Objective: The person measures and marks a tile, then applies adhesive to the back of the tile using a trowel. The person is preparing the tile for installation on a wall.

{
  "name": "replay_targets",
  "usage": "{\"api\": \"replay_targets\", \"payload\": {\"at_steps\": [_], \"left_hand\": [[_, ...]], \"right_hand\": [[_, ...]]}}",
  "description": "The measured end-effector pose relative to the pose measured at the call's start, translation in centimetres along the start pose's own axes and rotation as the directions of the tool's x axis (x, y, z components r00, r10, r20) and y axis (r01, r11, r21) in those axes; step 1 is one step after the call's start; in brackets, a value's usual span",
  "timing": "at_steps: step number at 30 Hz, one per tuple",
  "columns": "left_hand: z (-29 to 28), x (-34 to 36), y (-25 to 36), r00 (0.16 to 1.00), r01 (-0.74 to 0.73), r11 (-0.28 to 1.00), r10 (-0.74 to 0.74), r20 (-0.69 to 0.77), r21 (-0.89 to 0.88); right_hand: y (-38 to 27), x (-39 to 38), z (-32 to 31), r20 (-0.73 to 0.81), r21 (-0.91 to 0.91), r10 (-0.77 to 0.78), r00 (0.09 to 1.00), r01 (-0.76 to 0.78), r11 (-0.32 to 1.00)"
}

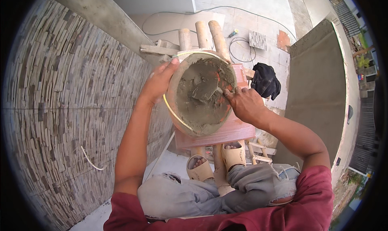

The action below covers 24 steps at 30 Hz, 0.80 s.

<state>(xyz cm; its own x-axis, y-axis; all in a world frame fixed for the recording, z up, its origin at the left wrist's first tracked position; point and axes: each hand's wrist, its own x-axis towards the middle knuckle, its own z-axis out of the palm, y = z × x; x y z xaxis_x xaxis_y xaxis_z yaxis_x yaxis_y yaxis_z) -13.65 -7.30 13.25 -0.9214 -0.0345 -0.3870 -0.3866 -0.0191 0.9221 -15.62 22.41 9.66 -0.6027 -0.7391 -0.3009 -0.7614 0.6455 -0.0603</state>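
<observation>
A round bucket (186,128) of wet grey mortar (196,108), with a pale yellow handle (169,110), rests on a pink slab (238,132) atop bamboo poles (217,37). My left hand (161,80) grips the bucket's upper left rim near the handle. Inside, a trowel (205,91) coated in mortar has its blade in the mix, and my right hand (241,103) is closed on its handle at the right side. My sandalled feet (200,166) are on the bamboo below the slab.
Stacked-stone cladding (64,93) lines the left, a rendered wall (317,97) the right. Dark cloth (264,79) hangs beside the slab. Beyond, cables (151,22), a small power tool (233,32) and a tile sample (257,40) lie on the floor.
</observation>
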Motion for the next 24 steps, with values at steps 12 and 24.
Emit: {"api": "replay_targets", "payload": {"at_steps": [12,24], "left_hand": [[0.3,-1.1,1.1,1.000,0.015,0.996,-0.017,0.020,0.091],[-3.1,-1.4,0.3,1.000,0.000,1.000,0.000,-0.023,0.028]], "right_hand": [[-4.1,5.1,0.3,-0.070,0.112,-0.025,0.997,0.033,0.993],[0.7,-1.0,-7.2,0.316,0.897,-0.137,0.939,-0.248,0.366]]}}
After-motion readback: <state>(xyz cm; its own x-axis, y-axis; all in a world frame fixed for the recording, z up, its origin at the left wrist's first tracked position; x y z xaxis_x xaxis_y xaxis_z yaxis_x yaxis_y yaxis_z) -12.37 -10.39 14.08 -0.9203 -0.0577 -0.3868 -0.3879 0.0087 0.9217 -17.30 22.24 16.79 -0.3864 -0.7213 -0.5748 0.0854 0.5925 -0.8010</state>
